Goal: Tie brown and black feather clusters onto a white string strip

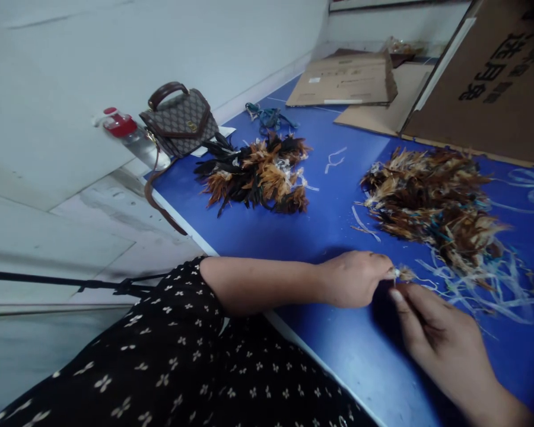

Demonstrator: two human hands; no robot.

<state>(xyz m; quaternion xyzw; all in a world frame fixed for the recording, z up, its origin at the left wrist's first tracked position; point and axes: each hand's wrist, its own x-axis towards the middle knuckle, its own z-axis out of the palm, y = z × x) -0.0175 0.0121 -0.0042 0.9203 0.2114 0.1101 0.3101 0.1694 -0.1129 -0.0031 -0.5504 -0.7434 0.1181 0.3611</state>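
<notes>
On the far left, a patterned handbag (pixel 180 121) sits by the blue surface (pixel 338 225)'s edge, beside a dark feather pile (pixel 256 172). Nearer, the left hand (pixel 353 279) pinches a small feather tuft (pixel 404 273), apparently steadying it while the right hand (pixel 445 341)'s grip narrows on it; a larger brown feather heap (pixel 431 201) lies just beyond.

Fluffy feathers (pixel 431 196) lie on the smooth, matt blue table (pixel 338 231) beside dull brown cardboard (pixel 345 80).

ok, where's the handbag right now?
Head view, upper left: the handbag stands at the blue table's far-left corner, beside a red-capped bottle, just behind the darker feather pile.
</notes>
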